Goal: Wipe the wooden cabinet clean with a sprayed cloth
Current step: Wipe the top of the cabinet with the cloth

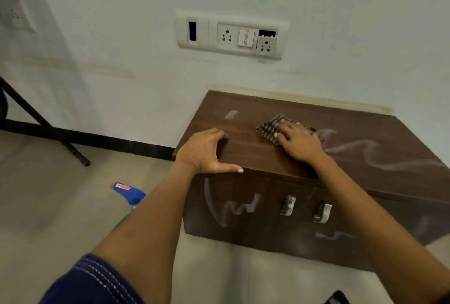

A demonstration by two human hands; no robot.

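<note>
A low dark wooden cabinet [255, 155] stands against the white wall, with pale chalky smears on its top and front. My right hand [300, 144] lies flat on a brown nubbly cloth [269, 126], pressing it onto the cabinet top. My left hand [207, 152] rests on the cabinet's front left corner, fingers spread on the top and thumb along the front edge, holding nothing. Two metal handles [288, 205] sit on the cabinet front. A spray bottle with a blue head [130, 191] stands on the floor left of the cabinet, partly hidden by my left forearm.
A switch and socket panel [231, 34] is on the wall above the cabinet. A black stand leg [46, 128] slants to the floor at far left. A black skirting strip [109, 142] runs along the wall. A dark object [337, 299] shows at the bottom edge.
</note>
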